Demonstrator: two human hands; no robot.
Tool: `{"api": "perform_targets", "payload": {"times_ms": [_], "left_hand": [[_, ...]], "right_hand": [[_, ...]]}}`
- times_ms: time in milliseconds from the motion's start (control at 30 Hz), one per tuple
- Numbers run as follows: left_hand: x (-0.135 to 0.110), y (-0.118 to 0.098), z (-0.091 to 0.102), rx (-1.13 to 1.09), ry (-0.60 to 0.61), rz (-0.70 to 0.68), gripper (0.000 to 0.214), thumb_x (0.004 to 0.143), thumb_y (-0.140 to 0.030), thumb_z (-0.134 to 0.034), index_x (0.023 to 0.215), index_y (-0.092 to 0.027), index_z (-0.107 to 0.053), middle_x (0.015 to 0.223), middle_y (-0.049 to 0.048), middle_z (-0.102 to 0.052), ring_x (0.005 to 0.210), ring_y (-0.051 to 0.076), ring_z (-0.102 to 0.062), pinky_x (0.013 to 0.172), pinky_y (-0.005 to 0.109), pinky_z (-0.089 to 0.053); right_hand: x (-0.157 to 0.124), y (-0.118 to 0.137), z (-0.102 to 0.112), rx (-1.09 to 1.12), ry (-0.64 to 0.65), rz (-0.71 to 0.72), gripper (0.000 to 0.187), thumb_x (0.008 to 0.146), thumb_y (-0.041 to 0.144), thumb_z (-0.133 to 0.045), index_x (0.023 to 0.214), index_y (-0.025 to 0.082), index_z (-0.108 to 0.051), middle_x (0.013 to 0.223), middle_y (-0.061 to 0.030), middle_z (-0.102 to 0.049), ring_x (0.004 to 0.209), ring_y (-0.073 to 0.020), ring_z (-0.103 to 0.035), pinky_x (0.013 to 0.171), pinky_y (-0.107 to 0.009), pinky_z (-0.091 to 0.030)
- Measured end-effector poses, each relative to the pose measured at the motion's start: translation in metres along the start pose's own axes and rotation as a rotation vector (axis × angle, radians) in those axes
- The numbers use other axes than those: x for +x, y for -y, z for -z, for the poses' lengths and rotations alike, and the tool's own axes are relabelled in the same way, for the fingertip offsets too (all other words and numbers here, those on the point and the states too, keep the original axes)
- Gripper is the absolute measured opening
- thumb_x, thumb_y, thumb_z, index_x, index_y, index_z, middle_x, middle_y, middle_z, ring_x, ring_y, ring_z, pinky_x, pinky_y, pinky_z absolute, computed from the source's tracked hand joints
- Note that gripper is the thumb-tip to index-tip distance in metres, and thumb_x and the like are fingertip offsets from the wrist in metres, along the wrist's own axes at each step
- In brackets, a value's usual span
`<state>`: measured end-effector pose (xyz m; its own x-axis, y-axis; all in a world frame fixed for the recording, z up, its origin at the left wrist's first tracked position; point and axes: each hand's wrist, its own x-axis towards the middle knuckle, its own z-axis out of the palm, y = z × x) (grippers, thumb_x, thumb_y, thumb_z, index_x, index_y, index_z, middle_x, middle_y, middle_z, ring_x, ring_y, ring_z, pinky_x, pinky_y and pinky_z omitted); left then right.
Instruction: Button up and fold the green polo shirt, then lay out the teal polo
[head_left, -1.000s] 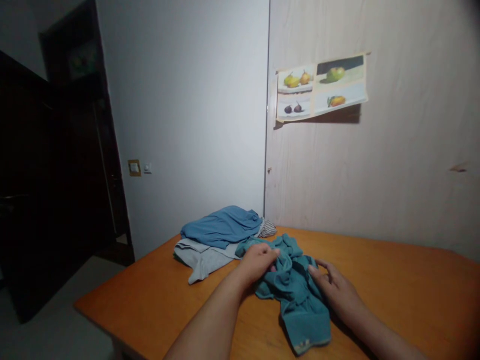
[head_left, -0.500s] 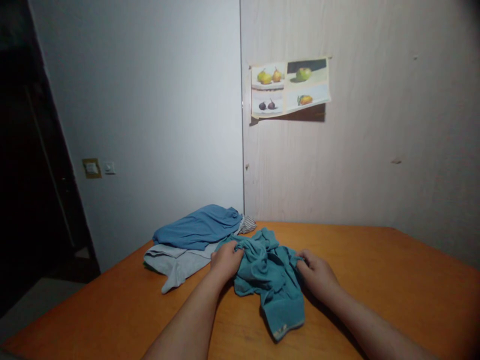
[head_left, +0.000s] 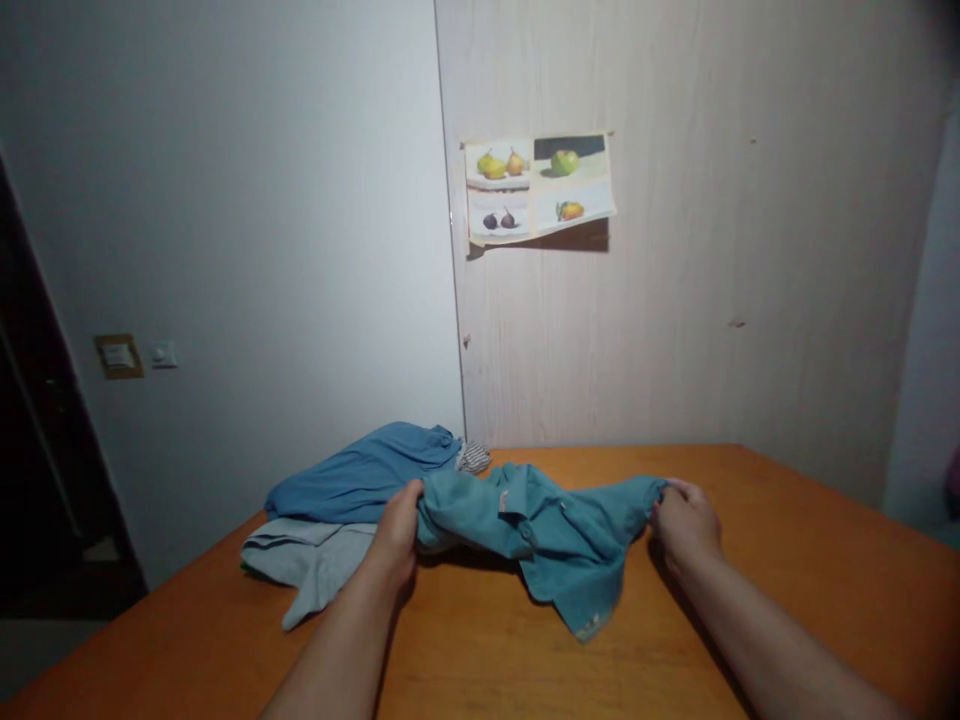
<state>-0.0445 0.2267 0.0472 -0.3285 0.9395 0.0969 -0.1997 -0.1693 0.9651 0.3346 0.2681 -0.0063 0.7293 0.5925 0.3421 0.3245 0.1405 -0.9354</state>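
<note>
A crumpled teal garment (head_left: 555,530) is stretched sideways between my two hands, just over the table; its exact kind is hard to make out in the folds. My left hand (head_left: 399,530) grips its left end, fingers wrapped round the cloth. At the other end, my right hand (head_left: 686,525) is closed on a bunched corner. One flap with small pale marks at its edge hangs down toward the tabletop. Close behind my left hand lie a blue garment (head_left: 360,475) and, under it, a light grey one (head_left: 315,560), partly covered by my hand.
The orange-brown table (head_left: 795,600) reaches back to the wall. A bit of striped cloth (head_left: 475,457) pokes out behind the blue garment. A sheet with fruit pictures (head_left: 536,190) hangs on the wall panel, and switches (head_left: 118,356) are at the left.
My hands have moved apart, pulling the teal garment from a bunched heap into a wider stretch. The view has turned a little to the right.
</note>
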Motion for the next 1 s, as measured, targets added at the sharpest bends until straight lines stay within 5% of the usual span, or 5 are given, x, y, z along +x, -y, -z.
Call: {"api": "perform_targets", "payload": {"times_ms": [133,300,600,767,1000], "left_hand": [[-0.017,0.007,-0.017,0.053,0.422,0.207,0.038,0.073,-0.050,-0.064,0.090,-0.017,-0.068,0.082,0.0056,-0.074,0.072,0.020,-0.068,0.068,0.030,-0.051],[-0.003,0.021,-0.010,0.348,0.274,-0.084,0.038,0.078,-0.058,-0.062,0.079,-0.019,-0.063,0.076,0.0045,-0.071,0.069,0.017,-0.064,0.069,0.028,-0.048],[0.071,-0.009,-0.019,1.305,0.005,-0.485,0.027,0.091,-0.038,-0.048,0.094,-0.020,-0.068,0.091,0.0064,-0.073,0.084,0.021,-0.067,0.073,0.030,-0.048],[0.120,-0.025,-0.046,1.580,0.057,-0.541,0.037,0.085,-0.028,-0.059,0.120,-0.020,-0.066,0.127,0.0161,-0.067,0.120,0.032,-0.058,0.099,0.041,-0.043],[0.171,-0.008,-0.069,1.788,0.284,-0.572,0.062,0.079,-0.028,-0.067,0.139,-0.029,-0.055,0.155,0.0101,-0.049,0.151,0.033,-0.025,0.121,0.057,-0.011]], "right_hand": [[-0.017,0.009,-0.004,-0.318,0.154,0.262,0.048,0.088,0.046,-0.046,0.121,0.018,-0.065,0.124,-0.0152,-0.068,0.116,-0.0303,-0.060,0.096,-0.043,-0.047],[-0.055,0.008,-0.024,-0.515,0.519,0.426,0.052,0.091,0.054,-0.049,0.126,0.020,-0.065,0.129,-0.0120,-0.067,0.126,-0.0321,-0.054,0.106,-0.046,-0.039],[-0.057,0.009,-0.028,-0.561,0.597,0.365,0.035,0.093,0.044,-0.049,0.114,0.024,-0.070,0.125,-0.0077,-0.069,0.122,-0.0290,-0.056,0.099,-0.042,-0.040],[-0.061,0.013,-0.027,-0.518,0.594,0.339,0.029,0.093,0.040,-0.050,0.108,0.025,-0.070,0.120,-0.0069,-0.071,0.121,-0.0276,-0.056,0.096,-0.039,-0.039],[-0.064,0.017,-0.025,-0.461,0.589,0.350,0.024,0.092,0.034,-0.052,0.103,0.024,-0.070,0.113,-0.0061,-0.072,0.115,-0.0276,-0.057,0.096,-0.040,-0.038]]}}
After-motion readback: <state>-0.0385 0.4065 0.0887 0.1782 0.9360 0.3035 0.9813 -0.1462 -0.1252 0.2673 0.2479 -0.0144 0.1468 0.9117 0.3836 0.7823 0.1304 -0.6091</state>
